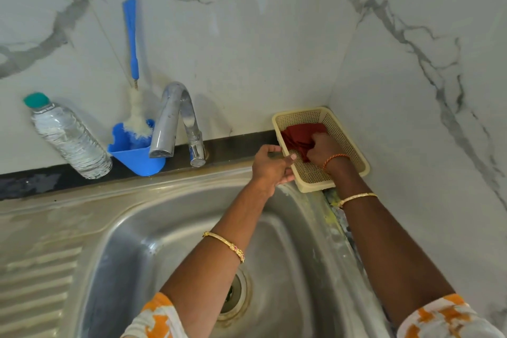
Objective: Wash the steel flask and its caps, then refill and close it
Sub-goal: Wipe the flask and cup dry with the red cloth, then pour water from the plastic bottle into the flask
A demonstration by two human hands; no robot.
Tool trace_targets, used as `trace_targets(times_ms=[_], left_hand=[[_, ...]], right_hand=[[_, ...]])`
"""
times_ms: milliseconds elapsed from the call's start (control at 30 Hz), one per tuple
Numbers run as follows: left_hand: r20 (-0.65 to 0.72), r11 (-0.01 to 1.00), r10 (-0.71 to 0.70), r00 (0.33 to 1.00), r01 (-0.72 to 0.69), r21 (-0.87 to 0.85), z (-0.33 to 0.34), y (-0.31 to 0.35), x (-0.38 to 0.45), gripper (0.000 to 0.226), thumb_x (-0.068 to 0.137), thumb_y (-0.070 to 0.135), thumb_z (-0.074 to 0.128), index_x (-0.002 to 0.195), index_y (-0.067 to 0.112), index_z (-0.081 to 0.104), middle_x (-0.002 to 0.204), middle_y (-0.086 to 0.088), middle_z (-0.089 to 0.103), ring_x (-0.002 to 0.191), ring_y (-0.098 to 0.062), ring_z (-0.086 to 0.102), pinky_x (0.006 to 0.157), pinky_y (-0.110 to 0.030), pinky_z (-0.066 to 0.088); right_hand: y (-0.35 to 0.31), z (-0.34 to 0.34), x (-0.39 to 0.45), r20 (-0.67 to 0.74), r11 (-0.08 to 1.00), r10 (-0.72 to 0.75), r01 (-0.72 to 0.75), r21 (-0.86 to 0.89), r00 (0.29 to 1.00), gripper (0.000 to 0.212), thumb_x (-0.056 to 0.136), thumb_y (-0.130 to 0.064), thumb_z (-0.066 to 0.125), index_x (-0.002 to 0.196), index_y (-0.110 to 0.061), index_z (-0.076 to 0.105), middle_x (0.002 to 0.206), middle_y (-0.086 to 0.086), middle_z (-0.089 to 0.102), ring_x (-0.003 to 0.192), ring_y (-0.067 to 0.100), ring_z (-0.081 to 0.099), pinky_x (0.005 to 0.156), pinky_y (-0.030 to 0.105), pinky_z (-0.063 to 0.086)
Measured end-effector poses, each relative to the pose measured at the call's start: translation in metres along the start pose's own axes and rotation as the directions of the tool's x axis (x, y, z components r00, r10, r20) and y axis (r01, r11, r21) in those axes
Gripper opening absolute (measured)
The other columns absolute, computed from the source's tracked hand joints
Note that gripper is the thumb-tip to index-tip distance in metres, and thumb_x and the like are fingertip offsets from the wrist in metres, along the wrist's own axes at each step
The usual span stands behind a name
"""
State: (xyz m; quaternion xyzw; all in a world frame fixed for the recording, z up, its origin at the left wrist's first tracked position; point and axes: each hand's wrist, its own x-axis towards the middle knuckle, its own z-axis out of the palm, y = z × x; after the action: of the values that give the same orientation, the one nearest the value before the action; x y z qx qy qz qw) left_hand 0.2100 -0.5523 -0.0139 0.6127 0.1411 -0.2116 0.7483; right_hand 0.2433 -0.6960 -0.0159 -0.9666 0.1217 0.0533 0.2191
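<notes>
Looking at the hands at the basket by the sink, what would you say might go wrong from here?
The left hand grips the rim of the basket while the right hand clutches the red cloth; the basket overhangs the sink edge, so a tug might tip it into the basin. No flask is in view.

no text, label, brand, number or sign can be read anywhere in view. the clear plastic bottle (70, 138) with the green cap carries no label that shows, and the blue brush holder (137, 155) and cream basket (319, 149) bear no print.
</notes>
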Motion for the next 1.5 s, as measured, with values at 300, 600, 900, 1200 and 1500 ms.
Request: trace_targets(times_ms=[300,600,900,1200,1500], left_hand=[[-0.057,0.947,0.157,0.986,-0.134,0.291,-0.005,-0.002,-0.006,0.025,0.085,0.025,0.075,0.093,0.013,0.054,0.084,-0.002,0.064,0.058,-0.013,0.057,0.054,-0.027,0.052],[0.018,0.541,0.600,0.800,-0.423,0.727,-0.048,-0.003,-0.082,0.016,0.092,0.013,0.056,0.105,0.009,0.063,0.098,-0.002,0.066,0.091,-0.020,0.062,0.077,-0.028,0.047],[-0.142,0.540,0.547,0.825,-0.218,0.813,-0.148,-0.085,-0.195,0.018,0.086,0.012,0.063,0.104,0.010,0.066,0.108,-0.008,0.069,0.099,-0.022,0.065,0.087,-0.030,0.049],[-0.164,0.632,0.495,0.853,-0.224,0.741,-0.251,-0.133,-0.292,0.017,0.088,0.008,0.062,0.103,0.016,0.065,0.096,0.007,0.068,0.090,-0.005,0.063,0.081,-0.017,0.047],[-0.152,0.661,0.487,0.860,-0.249,0.708,-0.401,-0.119,-0.339,0.011,0.091,0.012,0.062,0.102,0.016,0.064,0.093,0.007,0.066,0.079,-0.001,0.060,0.069,-0.003,0.043]], right_hand=[[-0.001,0.002,-0.007,0.072,0.997,0.068,-0.070,0.026,0.995,0.053,0.091,-0.017,0.048,0.142,-0.005,0.036,0.152,0.017,0.029,0.140,0.032,0.027,0.113,0.046,0.025],[-0.038,0.007,-0.107,-0.546,0.927,-0.002,0.207,0.314,0.838,0.022,0.076,-0.011,0.044,0.077,-0.010,0.066,0.083,0.010,0.070,0.081,0.032,0.063,0.080,0.043,0.048],[-0.081,0.086,-0.253,-0.416,0.800,-0.109,0.328,0.503,0.903,0.011,0.082,-0.008,0.056,0.077,-0.008,0.067,0.072,0.006,0.068,0.061,0.018,0.060,0.062,0.023,0.043],[-0.129,0.152,-0.345,-0.196,0.799,-0.144,0.231,0.555,0.970,0.013,0.081,-0.003,0.059,0.086,-0.012,0.067,0.075,0.004,0.071,0.066,0.020,0.063,0.067,0.018,0.045],[-0.248,0.221,-0.409,-0.221,0.779,-0.167,0.265,0.567,0.961,0.013,0.082,-0.002,0.060,0.083,-0.013,0.066,0.077,0.002,0.072,0.069,0.014,0.064,0.067,0.015,0.047]])
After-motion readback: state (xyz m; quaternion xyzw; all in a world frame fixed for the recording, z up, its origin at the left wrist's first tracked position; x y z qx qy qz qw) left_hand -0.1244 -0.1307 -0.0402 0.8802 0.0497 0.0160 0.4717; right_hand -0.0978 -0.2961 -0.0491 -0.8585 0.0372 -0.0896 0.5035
